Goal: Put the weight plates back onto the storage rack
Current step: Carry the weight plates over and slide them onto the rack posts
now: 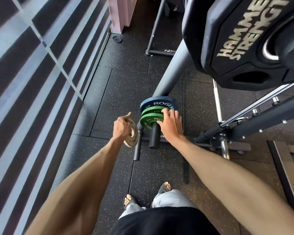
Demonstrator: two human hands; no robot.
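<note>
Head view showed the person bent over the low end of the storage rack (173, 65), both bare arms reaching down. The left hand (121, 126) gripped a small pale plate (131, 138) by its rim, fingers curled round the edge and one digit sticking out above; the plate hung tilted in the air, just beside the rack and not yet on any peg. The right hand (171, 126) lay with fingers spread and nearly straight against the plates already stored, pressing on them and not holding them. On the thick peg (154, 135) sat a front green plate (147, 123), a second green plate (153, 111) behind it, and a bigger blue plate (158, 103) at the back, all close together. A thin peg (137, 146) stuck out lower, near the pale plate. The pale plate seemed to be rigid and compact, probably light enough for one hand, with a hard smooth surface which could slip from sweaty fingers. The best hold was probably at the rim, as the hand had it, so that the centre hole stayed free for the peg. If the plate dropped, it would fall on the rubber floor (109, 99), near feet in open sandals, so the grip needed care. The green plates looked heavier but slid along the peg under a flat push. A large black plate (244, 39) hung higher on the right.
</note>
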